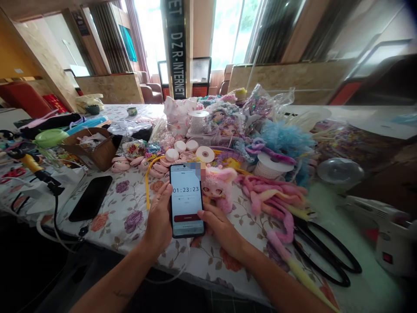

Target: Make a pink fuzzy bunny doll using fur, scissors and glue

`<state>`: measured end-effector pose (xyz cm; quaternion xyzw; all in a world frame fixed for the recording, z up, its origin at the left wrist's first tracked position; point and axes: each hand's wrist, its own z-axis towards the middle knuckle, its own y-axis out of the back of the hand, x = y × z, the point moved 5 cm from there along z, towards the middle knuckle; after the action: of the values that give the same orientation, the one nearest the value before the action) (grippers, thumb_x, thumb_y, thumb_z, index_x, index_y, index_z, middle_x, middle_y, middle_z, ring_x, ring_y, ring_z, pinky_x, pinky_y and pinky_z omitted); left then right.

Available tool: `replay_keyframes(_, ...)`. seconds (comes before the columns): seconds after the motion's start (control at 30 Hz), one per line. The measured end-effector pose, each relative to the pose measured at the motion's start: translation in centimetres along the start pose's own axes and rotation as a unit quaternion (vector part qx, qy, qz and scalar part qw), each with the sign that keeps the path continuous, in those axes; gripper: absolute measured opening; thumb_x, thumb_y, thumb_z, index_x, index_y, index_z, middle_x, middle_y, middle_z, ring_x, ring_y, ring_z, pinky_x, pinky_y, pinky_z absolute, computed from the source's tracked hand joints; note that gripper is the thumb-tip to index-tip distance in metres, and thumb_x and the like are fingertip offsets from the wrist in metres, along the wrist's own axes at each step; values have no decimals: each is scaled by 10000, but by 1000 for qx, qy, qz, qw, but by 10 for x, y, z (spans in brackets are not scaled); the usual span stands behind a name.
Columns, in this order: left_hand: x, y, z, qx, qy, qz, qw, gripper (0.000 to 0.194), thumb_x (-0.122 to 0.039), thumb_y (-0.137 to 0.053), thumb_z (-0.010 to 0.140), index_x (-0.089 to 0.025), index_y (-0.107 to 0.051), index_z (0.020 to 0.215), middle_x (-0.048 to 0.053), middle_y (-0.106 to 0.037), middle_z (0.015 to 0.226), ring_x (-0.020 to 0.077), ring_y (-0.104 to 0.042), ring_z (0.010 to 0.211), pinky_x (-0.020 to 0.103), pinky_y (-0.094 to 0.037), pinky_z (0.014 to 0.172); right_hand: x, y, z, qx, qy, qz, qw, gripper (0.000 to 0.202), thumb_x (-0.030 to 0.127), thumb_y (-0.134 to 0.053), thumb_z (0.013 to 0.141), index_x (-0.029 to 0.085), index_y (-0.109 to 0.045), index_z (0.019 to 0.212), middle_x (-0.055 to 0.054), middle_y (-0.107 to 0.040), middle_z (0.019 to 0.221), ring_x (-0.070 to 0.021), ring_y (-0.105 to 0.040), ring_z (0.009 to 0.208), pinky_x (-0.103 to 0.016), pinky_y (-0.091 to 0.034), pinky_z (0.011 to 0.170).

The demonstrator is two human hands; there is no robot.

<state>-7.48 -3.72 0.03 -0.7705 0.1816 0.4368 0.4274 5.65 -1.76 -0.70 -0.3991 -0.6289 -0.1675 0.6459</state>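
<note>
A smartphone (186, 206) is held upright above the table's front edge, its lit screen showing 01:23:23 and a dark red bar near the bottom. My left hand (160, 217) wraps its left edge, the thumb along the side. On the other edge, my right hand (220, 224) grips the lower corner with the thumb at the screen's rim. Its remaining fingers are hidden behind the phone. Just beyond the phone sits a pink plush doll (218, 189) with fluffy ears, partly covered by it. A white cable hangs below the phone.
The flowered tablecloth (124, 234) carries a second phone (91, 198), a cardboard box (89, 148) and a yellow-handled tool (35, 171) at left. Pink fuzzy strips (270, 191), black-handled scissors (325, 252) and a white glue-gun-like device (387, 230) lie right. Ribbon spools (273, 163) stand behind.
</note>
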Motion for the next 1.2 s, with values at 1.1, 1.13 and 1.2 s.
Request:
replay_keyframes(1.1, -66, 55, 58, -46, -46, 64, 996, 172, -197, -573, 855, -124, -660, 984, 56, -722, 816, 179, -684, 686, 273, -574, 630, -23, 1, 7, -4, -61, -29, 998, 467, 412, -568, 835, 126, -535, 1203, -57, -641, 830, -199, -677, 748, -330, -558, 627)
replay_keyframes(1.13, -75, 63, 63, -46, -57, 80, 994, 171, -196, -560, 862, -123, -660, 979, 54, -719, 813, 172, -680, 673, 270, -574, 626, -22, 1, 7, 1, -56, -35, 998, 470, 422, -569, 837, 129, -534, 1204, -57, -644, 830, -200, -680, 747, -335, -561, 633)
replay_keyframes(1.2, -93, 81, 72, -65, -78, 118, 988, 187, -191, -523, 880, -137, -653, 1003, 41, -718, 827, 158, -676, 664, 259, -570, 623, -22, 2, 8, 9, -50, -40, 998, 485, 450, -574, 837, 132, -534, 1201, -57, -648, 820, -204, -686, 738, -347, -566, 635)
